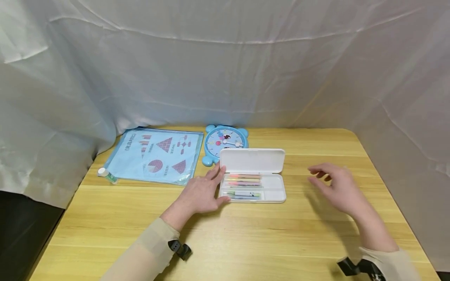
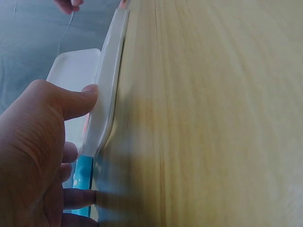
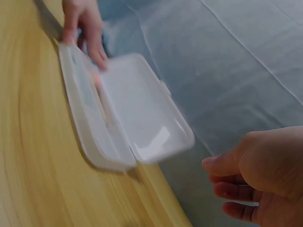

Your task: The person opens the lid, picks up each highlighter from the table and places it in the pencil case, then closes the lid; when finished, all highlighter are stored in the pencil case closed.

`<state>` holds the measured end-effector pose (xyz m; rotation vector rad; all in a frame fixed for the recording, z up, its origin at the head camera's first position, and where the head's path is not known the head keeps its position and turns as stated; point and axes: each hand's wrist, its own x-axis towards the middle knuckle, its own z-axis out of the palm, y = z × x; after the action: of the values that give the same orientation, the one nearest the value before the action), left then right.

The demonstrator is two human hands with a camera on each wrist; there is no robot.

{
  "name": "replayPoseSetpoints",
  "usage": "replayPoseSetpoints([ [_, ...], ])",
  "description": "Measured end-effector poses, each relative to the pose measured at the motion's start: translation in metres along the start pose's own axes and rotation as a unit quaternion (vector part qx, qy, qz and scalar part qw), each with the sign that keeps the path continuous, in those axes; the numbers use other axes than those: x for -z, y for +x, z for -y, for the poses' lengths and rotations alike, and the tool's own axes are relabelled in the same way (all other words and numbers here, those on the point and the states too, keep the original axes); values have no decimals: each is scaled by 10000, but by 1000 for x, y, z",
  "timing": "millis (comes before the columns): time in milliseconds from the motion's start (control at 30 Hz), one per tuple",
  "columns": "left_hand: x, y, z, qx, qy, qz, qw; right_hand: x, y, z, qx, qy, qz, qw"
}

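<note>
An open white pencil case [image 1: 274, 192] lies on the table with its lid [image 1: 252, 160] raised at the back. Several pens and coloured pencils [image 1: 242, 182] lie in its left part. My left hand [image 1: 202, 191] holds the case's left end, thumb at the front corner and a forefinger near the hinge; the left wrist view shows the thumb [image 2: 80, 100] against the front wall. My right hand [image 1: 339, 189] hovers right of the case, apart from it, fingers loosely bent and holding nothing. From the right wrist, that hand [image 3: 265, 175] shows beyond the lid's outer end.
Behind the case lies a blue toy clock [image 1: 214, 144], partly hidden by the lid. A light-blue zip pouch [image 1: 158, 156] with printed charts lies to the left, a small white-capped glue stick [image 1: 108, 175] at its front left corner. Grey cloth [image 1: 225, 78] hangs behind the table.
</note>
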<state>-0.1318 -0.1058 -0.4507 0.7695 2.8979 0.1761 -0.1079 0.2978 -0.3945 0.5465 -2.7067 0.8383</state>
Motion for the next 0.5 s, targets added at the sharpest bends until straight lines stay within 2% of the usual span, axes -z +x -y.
replayPoseSetpoints([
  [33,0,0,0,0,0,6,10000,3,-2,-6,49,-58,-77,9999],
  [100,0,0,0,2,-14,11,10000,10,-8,-17,-93,-137,-157,9997],
  [367,0,0,0,-6,-13,-28,10000,35,-32,-57,-1038,-235,-421,9934],
  [500,0,0,0,4,-6,-12,10000,42,-43,-73,-1481,-477,-322,9873],
])
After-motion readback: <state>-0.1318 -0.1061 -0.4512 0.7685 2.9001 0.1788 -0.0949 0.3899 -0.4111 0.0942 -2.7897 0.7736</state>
